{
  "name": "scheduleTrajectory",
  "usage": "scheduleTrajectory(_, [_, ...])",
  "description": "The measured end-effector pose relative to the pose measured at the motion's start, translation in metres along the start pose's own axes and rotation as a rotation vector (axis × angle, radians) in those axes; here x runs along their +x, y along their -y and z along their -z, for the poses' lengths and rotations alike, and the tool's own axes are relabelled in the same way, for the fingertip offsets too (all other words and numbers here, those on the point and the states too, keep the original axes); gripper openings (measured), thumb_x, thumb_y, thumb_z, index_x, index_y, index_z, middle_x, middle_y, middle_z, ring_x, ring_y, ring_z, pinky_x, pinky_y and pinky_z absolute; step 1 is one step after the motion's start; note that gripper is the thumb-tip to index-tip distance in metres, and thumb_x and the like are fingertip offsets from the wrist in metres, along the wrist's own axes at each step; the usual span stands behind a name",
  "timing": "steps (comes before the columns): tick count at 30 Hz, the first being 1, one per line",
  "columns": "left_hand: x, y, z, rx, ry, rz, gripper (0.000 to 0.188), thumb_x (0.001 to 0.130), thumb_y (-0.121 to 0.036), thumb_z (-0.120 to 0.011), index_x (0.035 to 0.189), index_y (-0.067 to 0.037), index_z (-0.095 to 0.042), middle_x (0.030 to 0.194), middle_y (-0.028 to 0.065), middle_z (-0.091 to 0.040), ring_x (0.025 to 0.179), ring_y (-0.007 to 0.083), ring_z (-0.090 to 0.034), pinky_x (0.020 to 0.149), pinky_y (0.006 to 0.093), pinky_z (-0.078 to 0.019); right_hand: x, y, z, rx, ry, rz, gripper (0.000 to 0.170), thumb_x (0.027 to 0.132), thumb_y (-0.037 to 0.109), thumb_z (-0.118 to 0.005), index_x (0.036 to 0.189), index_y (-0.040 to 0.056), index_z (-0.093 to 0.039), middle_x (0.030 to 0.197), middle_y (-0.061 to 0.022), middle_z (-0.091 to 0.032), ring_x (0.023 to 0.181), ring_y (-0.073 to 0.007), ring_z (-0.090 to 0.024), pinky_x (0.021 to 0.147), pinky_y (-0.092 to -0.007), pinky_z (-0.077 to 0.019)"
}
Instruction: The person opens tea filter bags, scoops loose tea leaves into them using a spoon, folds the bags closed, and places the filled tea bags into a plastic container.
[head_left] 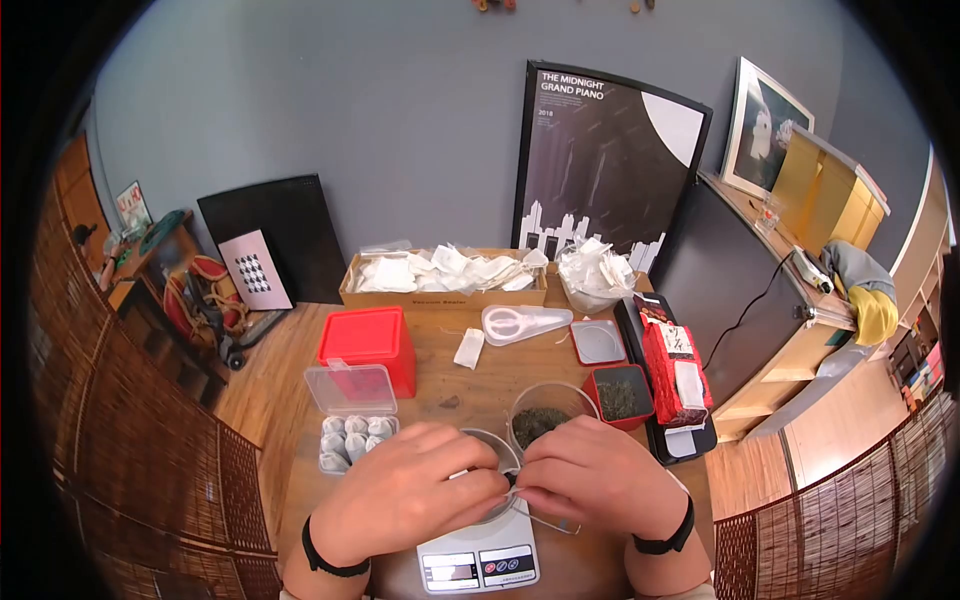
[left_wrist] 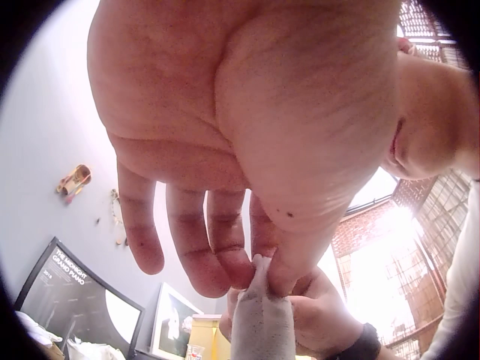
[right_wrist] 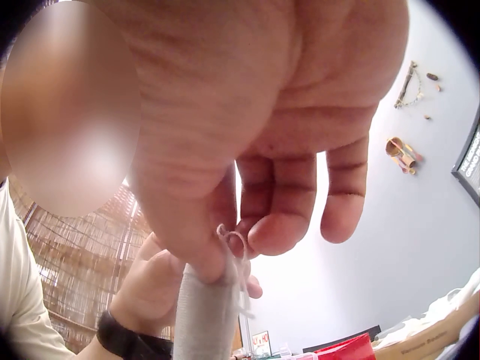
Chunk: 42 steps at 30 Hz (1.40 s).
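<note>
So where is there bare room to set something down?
Bare table lies between the red box, the white bag and the clear bowl. Crowded: right side, with open tin and red packet; around the scale, left hand and right hand.

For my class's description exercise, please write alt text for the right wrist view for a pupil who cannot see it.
The right hand, seen from below, pinches the top of a white bag with a pale string looped there. The left hand, with a black wristband, is behind the bag; a cardboard box and red box show at lower right.
</note>
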<state>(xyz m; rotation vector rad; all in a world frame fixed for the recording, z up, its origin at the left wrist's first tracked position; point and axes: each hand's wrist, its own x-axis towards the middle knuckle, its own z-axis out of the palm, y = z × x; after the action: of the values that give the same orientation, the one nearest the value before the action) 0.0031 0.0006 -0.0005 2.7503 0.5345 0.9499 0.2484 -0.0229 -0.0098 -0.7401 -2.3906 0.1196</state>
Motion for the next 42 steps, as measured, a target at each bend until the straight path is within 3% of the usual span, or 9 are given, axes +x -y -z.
scheduleTrajectory(4, [0.0002, -0.0001, -0.0022, 0.001, -0.004, 0.004, 0.019, 0.075, -0.013, -0.083, 0.090, -0.009, -0.071, 0.095, 0.0024, -0.066, 0.084, 0.0234, -0.063, 0.072, 0.0351, -0.0490, -0.0012, 0.0007, -0.0017, 0.018, -0.028, -0.024, 0.016, 0.086, 0.013, -0.075, 0.097, 0.0100, -0.065, 0.093, -0.0025, -0.061, 0.081, -0.0222, -0.060, 0.074, -0.0346, -0.0495])
scheduleTrajectory(6, [0.0006, 0.0000, -0.0016, 0.023, 0.021, -0.018, 0.016, 0.084, -0.017, -0.077, 0.094, -0.009, -0.067, 0.093, 0.0037, -0.062, 0.084, 0.0225, -0.064, 0.074, 0.0345, -0.0497, -0.0028, 0.0023, -0.0005, 0.019, 0.022, -0.070, 0.021, 0.080, 0.011, -0.079, 0.099, 0.0104, -0.069, 0.098, -0.0011, -0.065, 0.087, -0.0224, -0.064, 0.076, -0.0349, -0.0506])
scheduleTrajectory(12, [0.0023, -0.0001, -0.0006, 0.026, 0.087, 0.007, 0.015, 0.086, -0.019, -0.075, 0.091, -0.009, -0.065, 0.091, 0.0040, -0.061, 0.085, 0.0234, -0.063, 0.075, 0.0349, -0.0499, -0.0033, 0.0027, 0.0004, 0.011, 0.073, -0.085, 0.020, 0.083, 0.011, -0.076, 0.102, 0.0098, -0.070, 0.099, -0.0015, -0.065, 0.088, -0.0226, -0.063, 0.076, -0.0352, -0.0506])
scheduleTrajectory(16, [-0.0011, 0.0012, -0.0028, 0.022, 0.072, 0.031, 0.014, 0.087, -0.018, -0.075, 0.091, -0.009, -0.065, 0.091, 0.0041, -0.060, 0.085, 0.0235, -0.063, 0.076, 0.0354, -0.0499, -0.0028, 0.0024, 0.0008, -0.014, 0.077, -0.055, 0.020, 0.082, 0.010, -0.076, 0.101, 0.0103, -0.069, 0.099, -0.0017, -0.065, 0.087, -0.0230, -0.063, 0.075, -0.0349, -0.0503])
scheduleTrajectory(21, [-0.0017, 0.0016, -0.0012, 0.007, 0.063, 0.035, 0.020, 0.077, -0.013, -0.081, 0.092, -0.008, -0.069, 0.097, 0.0032, -0.066, 0.086, 0.0248, -0.063, 0.075, 0.0363, -0.0494, -0.0024, -0.0007, -0.0046, 0.032, 0.036, -0.061, 0.025, 0.079, 0.008, -0.079, 0.101, 0.0101, -0.066, 0.098, -0.0021, -0.066, 0.086, -0.0223, -0.065, 0.075, -0.0336, -0.0500])
scheduleTrajectory(28, [0.0001, 0.0013, -0.0013, 0.011, 0.083, 0.016, 0.018, 0.077, -0.013, -0.082, 0.089, -0.008, -0.069, 0.096, 0.0028, -0.066, 0.086, 0.0243, -0.063, 0.076, 0.0359, -0.0496, -0.0011, 0.0008, -0.0023, 0.019, 0.047, -0.060, 0.022, 0.080, 0.009, -0.079, 0.098, 0.0109, -0.065, 0.098, -0.0014, -0.066, 0.087, -0.0204, -0.065, 0.074, -0.0332, -0.0489])
scheduleTrajectory(30, [0.0006, 0.0019, -0.0020, 0.033, 0.061, -0.016, 0.015, 0.086, -0.019, -0.075, 0.092, -0.010, -0.065, 0.089, 0.0031, -0.059, 0.084, 0.0226, -0.062, 0.075, 0.0348, -0.0492, 0.0011, 0.0008, -0.0017, 0.000, 0.056, -0.009, 0.015, 0.086, 0.013, -0.074, 0.091, 0.0089, -0.061, 0.088, -0.0030, -0.057, 0.081, -0.0211, -0.060, 0.075, -0.0333, -0.0487])
scheduleTrajectory(33, [0.0000, 0.0029, -0.0027, 0.026, 0.065, -0.029, 0.015, 0.086, -0.019, -0.075, 0.092, -0.010, -0.065, 0.089, 0.0027, -0.059, 0.084, 0.0221, -0.062, 0.075, 0.0348, -0.0491, -0.0018, -0.0003, -0.0043, 0.014, 0.103, -0.021, 0.014, 0.083, 0.013, -0.077, 0.091, 0.0110, -0.065, 0.096, -0.0004, -0.064, 0.090, -0.0190, -0.065, 0.075, -0.0330, -0.0487])
scheduleTrajectory(42, [0.0010, 0.0020, -0.0050, 0.044, 0.058, -0.021, 0.015, 0.085, -0.018, -0.075, 0.091, -0.010, -0.065, 0.089, 0.0022, -0.059, 0.085, 0.0214, -0.062, 0.076, 0.0340, -0.0486, -0.0020, -0.0018, -0.0068, 0.027, 0.094, -0.022, 0.017, 0.083, 0.011, -0.076, 0.096, 0.0080, -0.066, 0.099, -0.0024, -0.065, 0.094, -0.0210, -0.065, 0.079, -0.0346, -0.0508])
